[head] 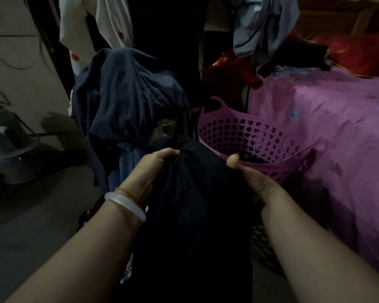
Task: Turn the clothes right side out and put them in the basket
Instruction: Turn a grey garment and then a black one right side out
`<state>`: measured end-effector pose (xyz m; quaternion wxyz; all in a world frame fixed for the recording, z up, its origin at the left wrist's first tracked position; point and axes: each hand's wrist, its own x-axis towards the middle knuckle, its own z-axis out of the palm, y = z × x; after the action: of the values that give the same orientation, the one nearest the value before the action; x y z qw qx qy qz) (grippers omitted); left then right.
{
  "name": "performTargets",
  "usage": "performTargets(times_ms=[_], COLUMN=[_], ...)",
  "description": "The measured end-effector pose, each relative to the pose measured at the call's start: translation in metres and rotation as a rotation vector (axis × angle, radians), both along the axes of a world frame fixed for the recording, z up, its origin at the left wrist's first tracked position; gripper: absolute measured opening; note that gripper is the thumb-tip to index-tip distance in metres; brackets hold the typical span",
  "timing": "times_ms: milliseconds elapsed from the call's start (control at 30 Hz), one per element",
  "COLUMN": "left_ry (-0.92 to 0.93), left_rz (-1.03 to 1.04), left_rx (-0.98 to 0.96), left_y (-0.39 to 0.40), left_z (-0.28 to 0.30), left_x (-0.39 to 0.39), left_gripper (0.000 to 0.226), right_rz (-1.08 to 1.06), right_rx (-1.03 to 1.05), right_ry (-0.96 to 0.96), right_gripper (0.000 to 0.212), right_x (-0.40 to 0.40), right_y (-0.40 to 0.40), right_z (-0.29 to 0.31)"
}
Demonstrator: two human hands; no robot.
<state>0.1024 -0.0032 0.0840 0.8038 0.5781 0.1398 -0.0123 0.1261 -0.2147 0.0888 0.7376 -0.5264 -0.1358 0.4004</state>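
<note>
Pinching the dark garment (190,193) at its top with your left hand (149,169) and right hand (252,182), you have the pink basket (260,136) just ahead-right, nearer your right hand, cloth hanging lengthwise toward you.

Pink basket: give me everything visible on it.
The pink basket looks like moulded plastic, with round walls pierced by rows of heart-shaped holes and a loop handle rising at its far rim. It stands upright and open-topped, right beside the bed's pink sheet. Something dark lies at its bottom. The near rim is partly hidden behind the dark garment and the right hand; contact is unclear.
</note>
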Motion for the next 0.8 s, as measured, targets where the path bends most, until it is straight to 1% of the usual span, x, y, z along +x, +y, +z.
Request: performTargets(times_ms=[33,67,100,133,167,200,233,267,300,333,367,400,433,467,500,533,567,633,700,733,800], left_ry=[0.005,0.011,0.023,0.046,0.081,0.115,0.128,0.114,0.083,0.034,-0.012,-0.051,-0.072,-0.066,-0.053,-0.054,-0.060,-0.101,-0.156,-0.187,-0.255], left_rz=[0.007,0.014,0.017,-0.004,-0.050,-0.116,-0.178,-0.210,-0.221,-0.220,-0.221,-0.231,-0.268,-0.346,-0.433,-0.500,-0.537,-0.512,-0.399,-0.326,-0.185], left_rx=[0.018,0.039,0.060,0.073,0.059,0.025,-0.011,-0.036,-0.041,0.010,0.124,0.269,0.387,0.447,0.478,0.504,0.536,0.630,0.804,0.899,1.002], left_y=[-0.002,-0.003,-0.005,-0.006,-0.006,-0.004,-0.002,0.003,0.008,0.014,0.020,0.025,0.031,0.037,0.039,0.037,0.032,0.019,0.004,-0.003,-0.017], left_z=[-0.001,-0.003,-0.004,-0.006,-0.007,-0.008,-0.008,-0.008,-0.008,-0.008,-0.008,-0.009,-0.011,-0.015,-0.019,-0.022,-0.027,-0.041,-0.056,-0.062,-0.074], left_x=[0.000,-0.001,-0.002,-0.002,-0.004,-0.005,-0.006,-0.006,-0.005,-0.005,-0.006,-0.006,-0.006,-0.006,-0.008,-0.010,-0.011,-0.012,-0.012,-0.013,-0.016], left_gripper=[0.025,0.024,0.021,0.017,0.018,0.024,0.030,0.034,0.038,0.043,0.053,0.071,0.097,0.120,0.134,0.139,0.141,0.147,0.156,0.157,0.159], right_rz=[0.113,0.145,0.098,0.012,-0.071,-0.136,-0.191,-0.256,-0.340,-0.439,-0.542,-0.637,-0.723,-0.800,-0.864,-0.915,-0.956,-1.004,-1.001,-0.986,-0.976], right_rx=[-0.053,-0.184,-0.328,-0.442,-0.517,-0.562,-0.585,-0.597,-0.591,-0.554,-0.501,-0.450,-0.403,-0.352,-0.293,-0.229,-0.167,-0.062,0.011,0.040,0.090], right_ry=[-0.067,-0.186,-0.268,-0.306,-0.323,-0.323,-0.305,-0.276,-0.244,-0.199,-0.143,-0.094,-0.050,-0.015,0.008,0.023,0.033,0.061,0.125,0.161,0.227], right_gripper=[0.076,0.072,0.073,0.070,0.060,0.042,0.023,0.011,0.006,0.005,0.006,0.011,0.013,0.013,0.010,0.008,0.011,0.023,0.027,0.024,0.019], right_x=[0.003,0.002,0.002,0.001,0.001,0.004,0.005,0.007,0.010,0.014,0.017,0.022,0.026,0.030,0.033,0.036,0.038,0.039,0.036,0.033,0.028], right_y=[0.005,0.011,0.016,0.023,0.028,0.031,0.032,0.032,0.030,0.028,0.026,0.024,0.021,0.018,0.016,0.015,0.014,0.015,0.018,0.021,0.025], right_z=[-0.001,-0.002,-0.007,-0.010,-0.015,-0.020,-0.022,-0.022,-0.022,-0.020,-0.016,-0.012,-0.006,-0.002,0.003,0.008,0.011,0.017,0.020,0.022,0.024])
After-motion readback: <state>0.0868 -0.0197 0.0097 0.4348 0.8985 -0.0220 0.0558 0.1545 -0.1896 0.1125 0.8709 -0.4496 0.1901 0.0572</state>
